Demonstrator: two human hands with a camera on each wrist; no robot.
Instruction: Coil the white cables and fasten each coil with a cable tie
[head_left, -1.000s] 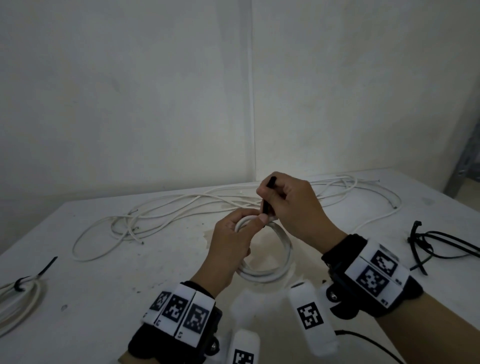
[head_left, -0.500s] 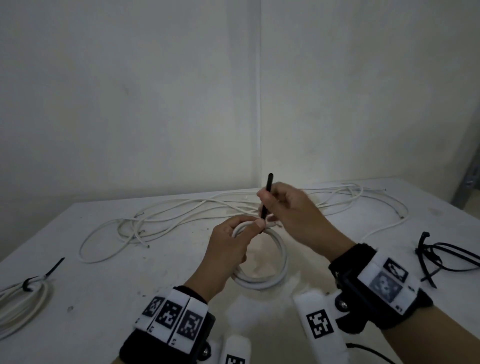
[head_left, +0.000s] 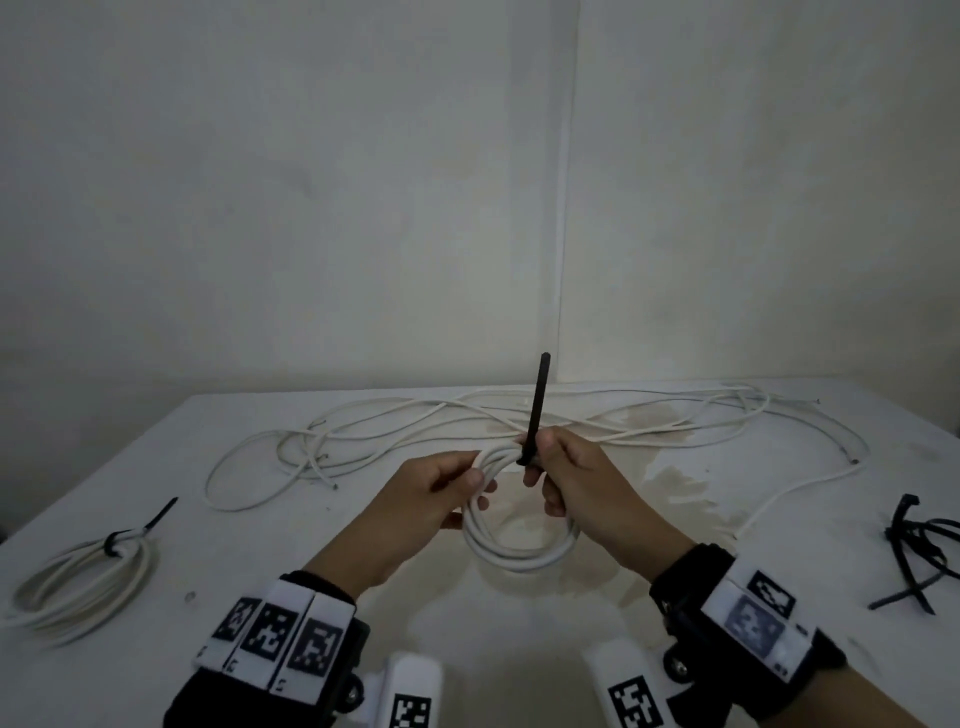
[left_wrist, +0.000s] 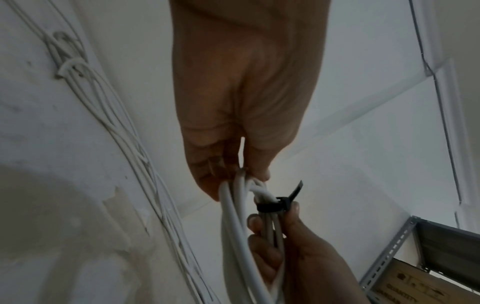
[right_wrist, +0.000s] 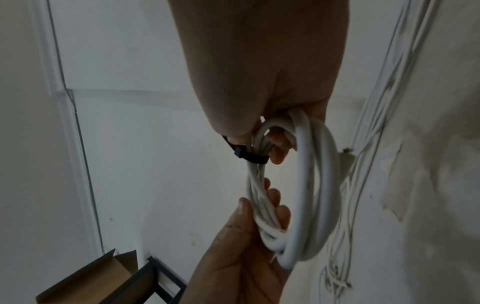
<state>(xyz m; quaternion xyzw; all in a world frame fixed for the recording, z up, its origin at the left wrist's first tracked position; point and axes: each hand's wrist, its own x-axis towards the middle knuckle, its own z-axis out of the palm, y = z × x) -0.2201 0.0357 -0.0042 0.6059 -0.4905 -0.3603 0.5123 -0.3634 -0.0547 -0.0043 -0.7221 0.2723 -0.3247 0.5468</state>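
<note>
A white cable coil (head_left: 519, 551) hangs upright between both hands above the table. A black cable tie (head_left: 535, 410) is cinched round its top strands, its long tail pointing straight up. My left hand (head_left: 475, 475) grips the coil's upper left side, thumb over the strands. My right hand (head_left: 540, 462) grips the strands just below the tie, thumb against the tie's head. The left wrist view shows the tie (left_wrist: 272, 205) tight round the bundle (left_wrist: 233, 236). In the right wrist view the tie (right_wrist: 250, 157) sits under my right thumb and the coil (right_wrist: 311, 185) loops below.
Loose white cables (head_left: 415, 426) sprawl across the back of the white table (head_left: 260, 519). A tied coil (head_left: 83, 582) lies at the left edge. A pile of black cable ties (head_left: 919, 551) lies at the right. A metal shelf with a cardboard box (left_wrist: 428, 257) stands nearby.
The tie's tail has come much further through its head and now stands tall above the coil. My right hand has shifted from the tail to the strands by the tie.
</note>
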